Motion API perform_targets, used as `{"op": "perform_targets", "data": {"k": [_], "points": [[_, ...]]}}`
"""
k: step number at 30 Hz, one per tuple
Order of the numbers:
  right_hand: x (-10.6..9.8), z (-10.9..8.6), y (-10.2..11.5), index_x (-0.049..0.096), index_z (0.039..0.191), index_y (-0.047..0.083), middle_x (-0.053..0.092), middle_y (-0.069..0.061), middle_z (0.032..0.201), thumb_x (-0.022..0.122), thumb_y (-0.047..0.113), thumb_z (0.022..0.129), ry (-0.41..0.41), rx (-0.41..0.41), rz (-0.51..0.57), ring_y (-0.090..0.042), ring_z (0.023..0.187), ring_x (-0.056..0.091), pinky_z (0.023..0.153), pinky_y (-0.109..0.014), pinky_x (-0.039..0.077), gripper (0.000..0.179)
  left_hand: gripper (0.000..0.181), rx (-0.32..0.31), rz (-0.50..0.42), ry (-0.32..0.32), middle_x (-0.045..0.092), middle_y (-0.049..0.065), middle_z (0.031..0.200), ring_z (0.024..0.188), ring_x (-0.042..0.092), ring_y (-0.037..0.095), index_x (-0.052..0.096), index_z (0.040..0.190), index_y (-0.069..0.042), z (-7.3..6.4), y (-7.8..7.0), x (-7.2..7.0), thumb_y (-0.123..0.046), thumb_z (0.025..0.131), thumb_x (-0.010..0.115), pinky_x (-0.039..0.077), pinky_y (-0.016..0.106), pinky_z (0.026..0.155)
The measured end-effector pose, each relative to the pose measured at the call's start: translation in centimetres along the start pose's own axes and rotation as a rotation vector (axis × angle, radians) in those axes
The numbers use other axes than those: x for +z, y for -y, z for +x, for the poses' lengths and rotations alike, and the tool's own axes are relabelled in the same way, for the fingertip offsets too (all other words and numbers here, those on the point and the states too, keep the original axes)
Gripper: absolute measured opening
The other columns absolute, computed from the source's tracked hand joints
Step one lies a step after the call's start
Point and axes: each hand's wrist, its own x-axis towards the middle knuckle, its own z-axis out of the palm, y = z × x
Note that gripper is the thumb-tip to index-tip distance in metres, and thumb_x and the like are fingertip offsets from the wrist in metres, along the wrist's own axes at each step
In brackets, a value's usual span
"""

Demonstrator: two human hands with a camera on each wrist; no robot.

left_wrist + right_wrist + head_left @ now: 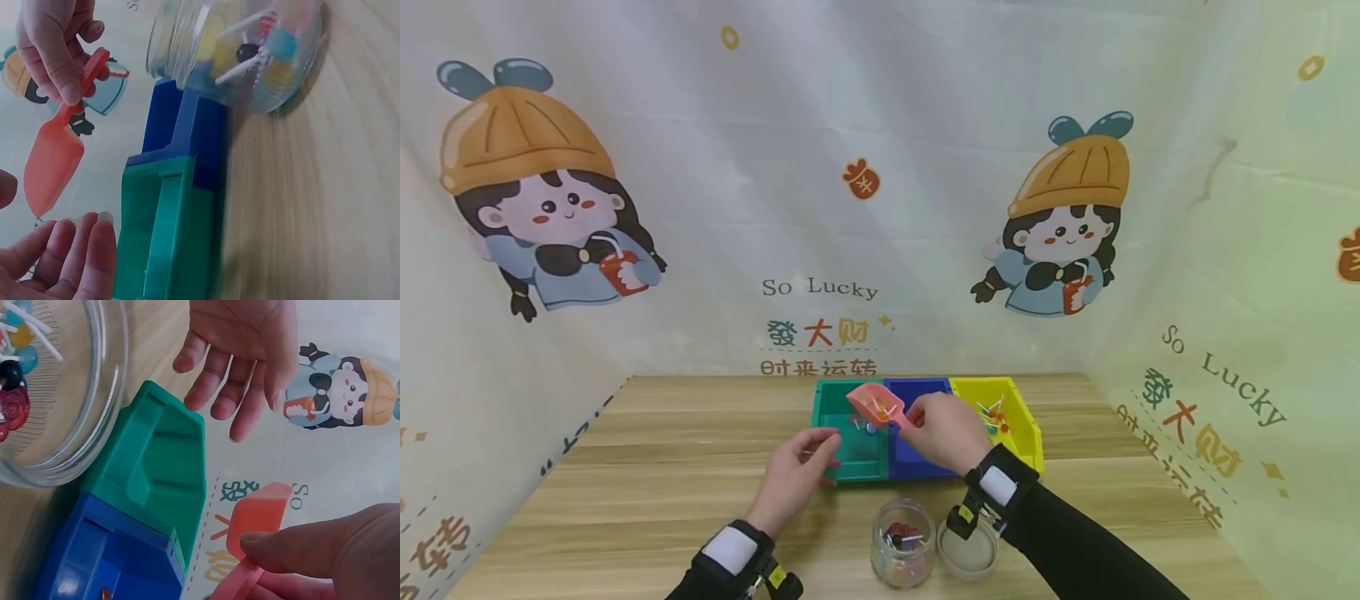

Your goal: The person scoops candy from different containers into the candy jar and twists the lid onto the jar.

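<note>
My right hand (951,432) grips a pink scoop (867,398) by its handle, thumb on top, above the bins. In the bowl of the scoop lies a small orange lollipop (883,411) with a white stick. My left hand (793,479) is held near the front left corner of the green bin (861,467), holding nothing. Its fingers are spread and gently bent in the right wrist view. A few small lollipops (870,428) lie inside the green bin, below the scoop. The blue bin (917,468) is partly hidden by my right hand.
On the right, the yellow bin (1032,425) holds several lollipops (996,417). In front of the bins, an uncapped glass jar (895,504) has more lollipops in it. A round lid (967,557) lies beside the jar, under my right forearm. A printed cloth (925,250) hangs behind the table.
</note>
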Motion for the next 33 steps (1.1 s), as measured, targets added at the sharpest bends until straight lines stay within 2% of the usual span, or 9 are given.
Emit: {"op": "perform_targets", "data": {"k": [6, 13, 19, 25, 28, 33], "points": [[-0.6, -1.3, -0.8, 0.08, 0.105, 0.009, 0.071, -0.001, 0.087, 0.084, 0.026, 0.098, -0.001, 0.0, 0.017, -0.019, 0.077, 0.059, 0.069, -0.03, 0.053, 0.018, 0.039, -0.019, -0.006, 0.043, 0.073, 0.02, 0.124, 0.103, 0.076, 0.024, 0.07, 0.138, -0.001, -1.1, -0.1, 0.7, -0.028, 0.111, 0.066, 0.068, 0.04, 0.081], [-1.4, -3.0, -1.8, 0.081, 0.106, 0.01, 0.072, -0.001, 0.087, 0.086, 0.024, 0.097, -0.018, -0.004, 0.034, -0.018, 0.076, 0.059, 0.067, -0.029, 0.052, 0.018, 0.044, -0.016, 0.007, 0.126, 0.073, 0.015, 0.131, 0.109, 0.073, 0.025, 0.068, 0.141, 0.0, -2.7, -0.3, 1.4, -0.031, 0.11, 0.069, 0.068, 0.041, 0.086], [-2.2, -4.3, -2.7, 0.082, 0.104, 0.009, 0.073, 0.0, 0.087, 0.087, 0.02, 0.095, -0.032, -0.035, 0.057, -0.016, 0.075, 0.06, 0.065, -0.028, 0.053, 0.015, 0.064, -0.024, 0.085, 0.217, 0.066, 0.018, 0.146, 0.126, 0.069, 0.031, 0.062, 0.15, -0.002, -4.0, -0.3, 2.0, -0.044, 0.104, 0.076, 0.063, 0.05, 0.102], [-3.2, -5.7, -3.6, 0.082, 0.103, 0.012, 0.072, 0.004, 0.086, 0.087, 0.023, 0.096, -0.022, -0.042, 0.024, -0.014, 0.077, 0.058, 0.064, -0.028, 0.05, 0.014, 0.083, -0.022, 0.062, 0.339, 0.055, 0.025, 0.157, 0.141, 0.058, 0.044, 0.05, 0.159, 0.001, -5.3, 0.0, 2.9, -0.042, 0.097, 0.085, 0.057, 0.06, 0.111], [-3.4, -6.4, -4.0, 0.081, 0.099, 0.013, 0.071, 0.005, 0.085, 0.086, 0.023, 0.096, -0.017, -0.029, 0.012, -0.014, 0.076, 0.058, 0.064, -0.028, 0.05, 0.011, 0.091, -0.041, 0.078, 0.381, 0.052, 0.026, 0.16, 0.144, 0.055, 0.048, 0.045, 0.163, -0.002, -5.7, 0.2, 3.4, -0.041, 0.094, 0.089, 0.054, 0.062, 0.114], [-3.8, -7.5, -4.7, 0.08, 0.095, 0.016, 0.069, 0.007, 0.083, 0.087, 0.023, 0.095, -0.025, -0.044, -0.014, -0.012, 0.074, 0.057, 0.064, -0.027, 0.049, 0.01, 0.103, -0.129, 0.102, 0.41, 0.048, 0.024, 0.167, 0.151, 0.049, 0.051, 0.041, 0.168, -0.01, -5.8, 0.6, 4.1, -0.046, 0.087, 0.094, 0.045, 0.071, 0.119]]}}
